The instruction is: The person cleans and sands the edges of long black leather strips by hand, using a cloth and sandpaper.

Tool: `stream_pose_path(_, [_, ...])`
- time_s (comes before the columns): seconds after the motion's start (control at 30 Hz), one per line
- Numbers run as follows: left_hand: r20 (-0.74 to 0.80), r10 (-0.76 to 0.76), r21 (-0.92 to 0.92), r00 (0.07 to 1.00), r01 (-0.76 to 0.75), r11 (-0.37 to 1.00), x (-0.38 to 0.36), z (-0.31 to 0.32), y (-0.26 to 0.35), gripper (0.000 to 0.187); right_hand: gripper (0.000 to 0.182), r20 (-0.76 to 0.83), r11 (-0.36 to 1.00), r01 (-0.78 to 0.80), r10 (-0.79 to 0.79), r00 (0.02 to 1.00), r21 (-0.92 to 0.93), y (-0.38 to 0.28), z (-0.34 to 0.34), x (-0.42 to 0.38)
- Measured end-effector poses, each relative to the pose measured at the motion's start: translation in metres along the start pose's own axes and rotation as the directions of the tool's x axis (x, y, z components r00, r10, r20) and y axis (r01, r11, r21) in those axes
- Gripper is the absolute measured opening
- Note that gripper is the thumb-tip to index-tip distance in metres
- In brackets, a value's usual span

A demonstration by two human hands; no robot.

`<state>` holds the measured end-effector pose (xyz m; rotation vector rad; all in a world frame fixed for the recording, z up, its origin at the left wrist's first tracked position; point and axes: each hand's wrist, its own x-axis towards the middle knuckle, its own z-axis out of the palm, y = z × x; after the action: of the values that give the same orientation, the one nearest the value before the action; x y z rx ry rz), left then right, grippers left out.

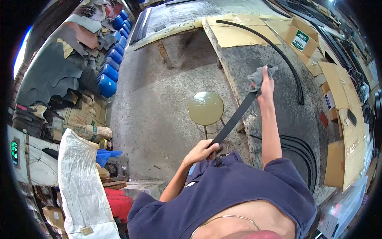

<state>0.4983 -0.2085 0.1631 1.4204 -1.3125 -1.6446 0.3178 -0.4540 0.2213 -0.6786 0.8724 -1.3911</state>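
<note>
A: What did the left hand (203,152) hold?

B: It held the black strip (235,120) close to the belly. The fingers were bent shut on it. I think that held the near end firm.

A: And the right hand (268,89)?

B: It reached out over the table (278,115), just in from the left edge. It had a grey cloth (256,76) bunched around the strip, with the thumb up on top. Some fingers were hidden, but the hand was closed on the cloth.

A: Why was the cloth there?

B: My guess is that it let the hand press on the strip without the skin rubbing on it.

A: Was the strip floppy?

B: It looked straight between the hands. Maybe that was because they held it at two spots, well apart. It went on a slant, across the table's left edge, with the stool (205,108) on the floor nearby.

A: What else was on the table?

B: A long, bent strip (299,92) curved from the cardboard sheet (229,38) at the far edge down toward the right side. More thin strips (311,156) lay in loops by the near right corner. Lying in a bend probably suited such long, soft things.
</note>
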Motion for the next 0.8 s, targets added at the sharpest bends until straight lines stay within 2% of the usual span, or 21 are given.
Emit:
stream_pose_path(0.03, [0.008,-0.007,0.001,1.0,0.007,1.0,0.002,0.0,0.002,0.026,0.035,0.029,0.999,0.04,-0.039,0.999,-0.036,-0.005,0.006,-0.01])
stream_pose_path(0.07, [0.063,0.149,-0.048,0.987,-0.146,0.988,0.008,-0.001,0.007,0.027,0.036,0.022,0.994,-0.004,0.007,1.0,-0.111,-0.006,0.014,-0.027])
stream_pose_path(0.1, [0.103,0.303,-0.107,0.947,-0.292,0.95,0.015,0.0,0.014,0.029,0.037,0.034,0.993,-0.042,0.046,0.998,-0.109,0.0,0.023,-0.045])
stream_pose_path(0.13, [-0.03,0.301,-0.375,0.953,-0.29,0.88,0.023,0.009,0.029,0.033,0.037,0.048,0.991,-0.081,0.087,0.995,-0.111,0.007,0.03,-0.061])
stream_pose_path(0.17, [-0.058,0.196,-0.389,0.979,-0.203,0.899,0.024,0.011,0.061,0.033,0.036,0.092,0.992,-0.065,0.075,0.993,-0.111,0.022,0.034,-0.068])
stream_pose_path(0.2, [-0.037,0.151,-0.268,0.988,-0.155,0.951,0.034,0.009,0.069,0.03,0.036,0.095,0.991,-0.069,0.081,0.992,-0.115,0.014,0.037,-0.073])
stream_pose_path(0.27, [-0.009,0.286,-0.4,0.958,-0.266,0.877,0.037,0.019,0.063,0.028,0.032,0.177,0.977,-0.212,0.206,0.962,0.014,-0.016,0.044,-0.079])
stream_pose_path(0.33, [0.011,0.268,-0.377,0.963,-0.244,0.893,0.022,0.021,0.07,0.026,0.029,0.115,0.987,-0.159,0.16,0.98,-0.017,-0.024,0.043,-0.088])
stream_pose_path(0.4, [0.032,0.267,-0.343,0.963,-0.24,0.908,0.008,0.018,0.08,0.025,0.029,0.297,0.977,-0.199,0.168,0.94,0.078,-0.04,0.047,-0.1])
stream_pose_path(0.43, [0.051,0.283,-0.344,0.958,-0.249,0.905,-0.002,0.017,0.081,0.024,0.029,0.279,0.976,-0.181,0.142,0.95,0.118,-0.046,0.054,-0.111])
stream_pose_path(0.5, [0.085,0.294,-0.342,0.952,-0.25,0.906,-0.024,0.012,0.072,0.023,0.032,0.06,0.995,0.096,-0.097,0.994,0.026,-0.048,0.039,-0.098])
stream_pose_path(0.57, [0.119,0.215,-0.333,0.969,-0.165,0.928,-0.053,0.009,0.054,0.028,0.032,0.005,0.96,0.207,-0.211,0.977,0.19,-0.074,0.003,-0.072])
stream_pose_path(0.6, [0.131,0.207,-0.33,0.97,-0.154,0.931,-0.062,0.004,0.049,0.028,0.031,-0.117,0.893,0.286,-0.262,0.958,0.347,-0.083,-0.016,-0.049])
stream_pose_path(0.63, [0.076,0.239,-0.335,0.968,-0.201,0.921,-0.071,-0.003,0.044,0.027,0.03,0.117,0.876,0.231,-0.306,0.945,0.424,-0.089,-0.044,-0.034])
stream_pose_path(0.67, [0.018,0.266,-0.339,0.964,-0.244,0.908,-0.081,-0.011,0.037,0.027,0.031,0.436,0.81,0.098,-0.409,0.801,0.578,-0.091,-0.063,-0.02])
stream_pose_path(0.7, [-0.044,0.349,-0.385,0.936,-0.338,0.858,-0.084,-0.018,0.042,0.027,0.034,0.56,0.84,0.055,-0.407,0.721,0.54,-0.076,-0.053,-0.038])
stream_pose_path(0.73, [-0.07,0.521,-0.321,0.851,-0.514,0.796,-0.074,-0.029,0.043,0.021,0.038,0.671,0.871,0.014,-0.389,0.631,0.492,-0.06,-0.033,-0.065])
stream_pose_path(0.77, [-0.099,0.573,-0.162,0.813,-0.581,0.797,-0.077,-0.039,0.054,0.022,0.043,0.332,0.954,0.126,-0.216,0.918,0.271,-0.04,0.011,-0.117])
stream_pose_path(0.8, [-0.14,0.551,0.017,0.823,-0.554,0.832,-0.077,-0.051,0.058,0.024,0.051,-0.12,0.994,0.111,-0.111,0.987,-0.001,-0.019,0.055,-0.168])
